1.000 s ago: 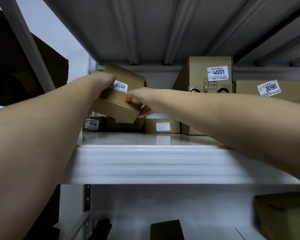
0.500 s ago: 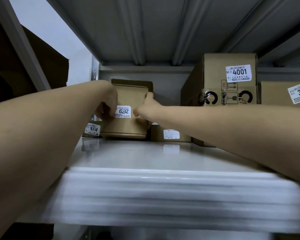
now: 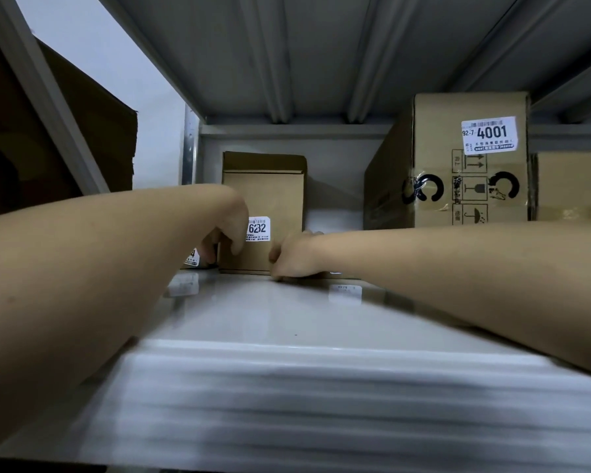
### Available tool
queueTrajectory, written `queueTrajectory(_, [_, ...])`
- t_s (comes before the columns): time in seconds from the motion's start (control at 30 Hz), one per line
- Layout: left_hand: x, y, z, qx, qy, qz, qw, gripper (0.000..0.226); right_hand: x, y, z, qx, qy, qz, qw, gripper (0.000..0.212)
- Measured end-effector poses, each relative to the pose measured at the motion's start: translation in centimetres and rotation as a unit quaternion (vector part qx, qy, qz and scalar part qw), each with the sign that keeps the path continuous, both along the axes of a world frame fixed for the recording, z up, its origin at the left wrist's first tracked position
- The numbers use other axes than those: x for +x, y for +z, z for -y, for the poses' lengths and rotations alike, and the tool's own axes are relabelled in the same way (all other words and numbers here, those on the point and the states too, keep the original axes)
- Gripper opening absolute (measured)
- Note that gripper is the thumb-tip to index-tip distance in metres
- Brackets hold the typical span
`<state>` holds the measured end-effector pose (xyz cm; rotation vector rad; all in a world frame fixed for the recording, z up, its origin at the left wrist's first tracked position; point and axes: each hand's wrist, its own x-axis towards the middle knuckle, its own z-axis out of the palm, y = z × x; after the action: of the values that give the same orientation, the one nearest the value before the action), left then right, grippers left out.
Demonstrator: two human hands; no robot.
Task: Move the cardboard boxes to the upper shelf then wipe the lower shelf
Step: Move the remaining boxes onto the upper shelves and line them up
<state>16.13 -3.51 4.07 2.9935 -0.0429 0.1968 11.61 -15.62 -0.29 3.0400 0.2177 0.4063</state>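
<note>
Box 6232 (image 3: 267, 213) stands on the shelf (image 3: 287, 315); left hand (image 3: 227, 230) and right hand (image 3: 292, 257) grip its sides.

Probably a stockroom: metal shelf (image 3: 287, 315), numbered cartons (image 3: 471, 158)

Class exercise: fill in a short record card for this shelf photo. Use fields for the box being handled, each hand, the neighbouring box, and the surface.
box handled: small cardboard box labelled 6232, upright on the shelf
left hand: left hand grips the box's left edge
right hand: right hand touches the box's lower right corner; grip unclear
neighbour: large cardboard box labelled 4001, to the right, apart
surface: glossy white shelf
</note>
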Motion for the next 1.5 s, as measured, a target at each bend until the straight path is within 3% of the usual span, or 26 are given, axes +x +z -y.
queueTrajectory(0.2, [1.4,0.1,-0.3,-0.044,-0.009,-0.027,0.999,0.070,0.2,-0.1,0.2,-0.055,0.008,-0.025,0.998,0.041])
queueTrajectory(0.43, [0.2,-0.3,-0.6,-0.057,-0.019,-0.029,0.998,0.065,0.9,0.1,0.2,-0.101,-0.038,-0.007,0.994,0.043])
queueTrajectory(0.6, [-2.9,-0.4,-0.2,0.048,-0.014,0.069,0.996,0.040,0.5,0.7,0.0,-0.048,-0.028,0.025,0.998,0.043])
queueTrajectory(0.7, [-3.9,-0.5,0.3,0.065,-0.002,0.107,0.992,0.039,-0.4,1.8,0.4,0.024,-0.023,0.076,0.997,0.044])
queueTrajectory(0.9, [-6.2,0.3,2.1,0.009,-0.005,0.190,0.982,0.017,-2.7,3.7,1.8,0.065,0.020,0.164,0.984,0.035])
queueTrajectory(1.1, [-8.6,-0.2,4.7,-0.103,-0.062,0.189,0.975,0.012,-7.0,4.2,4.1,0.138,0.072,0.186,0.970,0.019])
queueTrajectory(1.33, [-14.0,-1.4,9.5,-0.124,-0.140,0.234,0.954,0.015,-13.0,3.4,9.7,0.188,0.070,0.196,0.960,0.017])
queueTrajectory(1.5, [-18.3,-2.3,14.4,-0.149,-0.186,0.288,0.927,0.030,-17.9,2.3,14.9,0.218,0.049,0.205,0.953,0.017])
